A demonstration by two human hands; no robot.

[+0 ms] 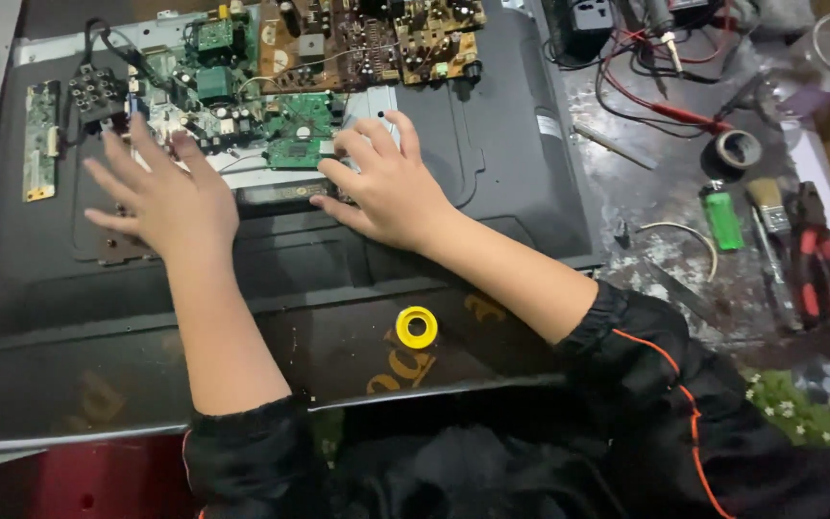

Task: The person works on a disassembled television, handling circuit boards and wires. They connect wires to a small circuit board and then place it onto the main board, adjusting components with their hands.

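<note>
Yellow tape ring (417, 327) | both hands' fingers splayed flat: left hand (170, 197), right hand (386, 187) on black panel (511, 163)

Top edge cuts off the brown circuit board (367, 38).

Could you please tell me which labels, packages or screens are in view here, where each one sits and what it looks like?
Small white rectangular label: on the black plastic back panel, right of the right hand.
Faded orange printed marking: near edge of the panel, partly under the yellow tape roll.
</note>
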